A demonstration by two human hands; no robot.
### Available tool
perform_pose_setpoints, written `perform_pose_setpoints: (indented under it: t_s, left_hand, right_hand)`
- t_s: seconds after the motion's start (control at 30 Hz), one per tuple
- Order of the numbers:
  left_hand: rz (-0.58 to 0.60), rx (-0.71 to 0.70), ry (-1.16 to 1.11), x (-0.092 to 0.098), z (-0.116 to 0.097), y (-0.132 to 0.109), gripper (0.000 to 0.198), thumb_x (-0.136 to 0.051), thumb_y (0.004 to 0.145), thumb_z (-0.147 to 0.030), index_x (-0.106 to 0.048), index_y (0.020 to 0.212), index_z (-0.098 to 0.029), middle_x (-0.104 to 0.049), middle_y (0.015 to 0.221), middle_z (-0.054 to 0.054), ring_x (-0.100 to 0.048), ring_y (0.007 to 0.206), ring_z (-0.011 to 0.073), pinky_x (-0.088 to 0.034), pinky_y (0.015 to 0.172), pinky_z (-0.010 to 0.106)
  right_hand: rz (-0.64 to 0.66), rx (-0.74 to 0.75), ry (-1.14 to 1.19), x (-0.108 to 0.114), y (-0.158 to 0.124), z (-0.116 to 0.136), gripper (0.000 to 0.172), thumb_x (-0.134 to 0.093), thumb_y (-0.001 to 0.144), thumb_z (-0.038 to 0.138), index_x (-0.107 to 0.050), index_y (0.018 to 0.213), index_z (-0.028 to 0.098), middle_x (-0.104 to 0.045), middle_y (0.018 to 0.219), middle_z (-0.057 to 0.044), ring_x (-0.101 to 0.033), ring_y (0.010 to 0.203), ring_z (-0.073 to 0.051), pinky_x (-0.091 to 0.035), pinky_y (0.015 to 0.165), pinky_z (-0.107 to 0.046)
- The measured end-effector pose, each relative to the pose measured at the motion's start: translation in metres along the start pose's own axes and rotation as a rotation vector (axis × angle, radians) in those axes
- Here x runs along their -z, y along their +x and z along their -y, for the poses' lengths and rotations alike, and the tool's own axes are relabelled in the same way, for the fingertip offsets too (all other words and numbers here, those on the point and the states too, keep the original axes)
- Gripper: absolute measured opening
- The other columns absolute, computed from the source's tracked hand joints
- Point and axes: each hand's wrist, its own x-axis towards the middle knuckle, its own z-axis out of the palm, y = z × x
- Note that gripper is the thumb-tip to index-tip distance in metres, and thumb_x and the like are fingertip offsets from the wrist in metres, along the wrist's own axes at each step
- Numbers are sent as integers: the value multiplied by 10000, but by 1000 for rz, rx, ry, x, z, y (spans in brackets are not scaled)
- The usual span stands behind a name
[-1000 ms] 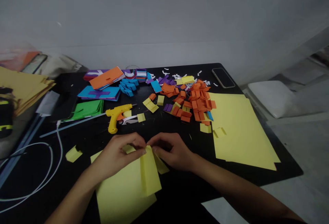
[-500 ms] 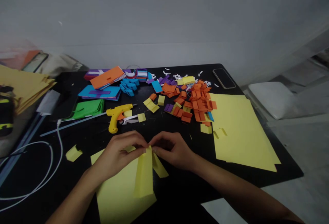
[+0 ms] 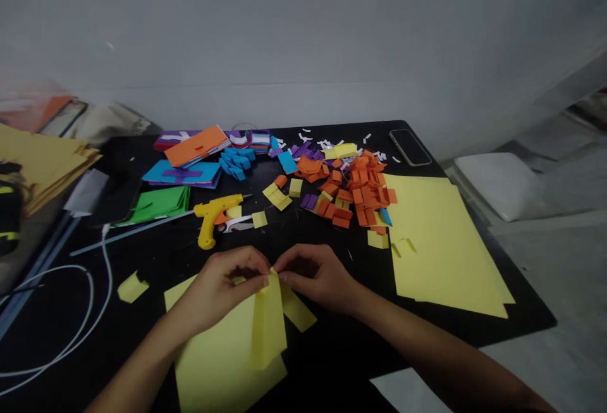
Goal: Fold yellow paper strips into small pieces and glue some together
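Observation:
My left hand (image 3: 234,283) pinches the top end of a folded yellow paper strip (image 3: 272,321), which hangs down over a yellow sheet (image 3: 213,365) lying on the black table. Touching it at the fingertips, my right hand (image 3: 320,277) is closed on the same end. From under the right fingers a second yellow strip or flap (image 3: 298,307) slants down to the right. Whether the two are joined is hidden by the fingers. Beyond the hands lie a yellow glue gun (image 3: 211,218) and scissors (image 3: 234,224).
A heap of folded orange paper pieces (image 3: 365,191) sits at the back, beside stacked yellow sheets (image 3: 436,242) on the right. A phone (image 3: 410,147) lies at the far corner. Green (image 3: 161,204) and blue paper bundles (image 3: 183,174) and a white cable (image 3: 90,312) are leftward.
The slanting yellow flap on the right has swung slightly outward and shows wider. The hanging strip has tilted a little. Both hands keep their pinch in nearly the same place.

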Motion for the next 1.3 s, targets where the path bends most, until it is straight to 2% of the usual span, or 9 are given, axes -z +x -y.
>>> perform_pose_setpoints:
  t_s: [0.1, 0.2, 0.3, 0.43, 0.57, 0.77, 0.9, 1.07, 1.3]
  left_hand:
    - [42, 58, -25, -1, 0, 0, 159, -702, 909, -341, -704, 844, -196, -738, 791, 8, -682, 753, 167, -511, 679, 247]
    - [38, 52, -23, -1, -2, 0, 137, -708, 899, -316, -698, 829, -199, -720, 768, -10, -668, 738, 152, -496, 669, 232]
    - [24, 48, -32, -1, -3, 1, 100, -711, 887, -288, -683, 844, -202, -701, 776, -20, -662, 740, 144, -489, 660, 223]
    - [31, 49, -18, 0, -4, 1, 106, -732, 872, -287, -670, 850, -204, -687, 763, -27, -657, 734, 141, -487, 656, 222]
    - [47, 53, -10, 0, -3, 0, 78, -731, 866, -263, -676, 858, -208, -696, 765, -30, -668, 735, 141, -489, 651, 219]
    - [28, 9, 19, 2, 0, 0, 70, -698, 887, -249, -726, 836, -210, -733, 793, -11, -687, 756, 154, -520, 695, 242]
    - [1, -21, 53, 4, 0, 1, 87, -691, 878, -221, -757, 823, -207, -757, 804, 10, -696, 760, 165, -530, 699, 245]
    - [8, -37, 38, 5, -4, 2, 100, -686, 882, -221, -765, 822, -218, -771, 808, 6, -710, 755, 167, -533, 704, 244]
    - [47, 1, -23, 5, -3, 0, 93, -701, 884, -236, -773, 827, -218, -785, 836, 15, -725, 773, 175, -533, 703, 254]
  right_hand:
    - [32, 66, -47, 1, 0, 2, 106, -766, 844, 224, -744, 931, 167, -710, 914, -38, -696, 770, -132, -575, 703, -238]
    - [109, 176, -93, 2, -1, 5, 133, -739, 840, 163, -740, 972, 176, -646, 1020, -47, -678, 789, -114, -582, 732, -239]
    - [175, 295, -240, 3, -1, 5, 218, -721, 815, 97, -757, 999, 207, -617, 1034, -41, -645, 806, -113, -567, 741, -239]
    - [185, 387, -361, 5, -1, 2, 239, -728, 821, 98, -768, 1015, 232, -631, 1031, -42, -645, 896, -145, -560, 794, -265]
    - [158, 397, -372, 4, -1, 0, 212, -724, 831, 101, -773, 995, 225, -639, 1004, -39, -656, 881, -146, -560, 770, -255]
    - [100, 378, -341, 3, -1, -1, 163, -714, 862, 141, -741, 1013, 196, -658, 996, -50, -652, 751, -117, -567, 687, -234]
    - [66, 410, -335, 5, 0, -1, 35, -739, 875, 177, -729, 907, 183, -695, 979, -69, -694, 839, -155, -585, 730, -253]
    - [77, 412, -353, 6, 2, -4, 51, -750, 906, 237, -748, 942, 202, -726, 966, -68, -712, 879, -172, -593, 773, -276]
    - [41, 463, -359, 6, 3, -7, 70, -775, 905, 267, -781, 910, 198, -736, 937, -58, -719, 840, -155, -594, 788, -264]
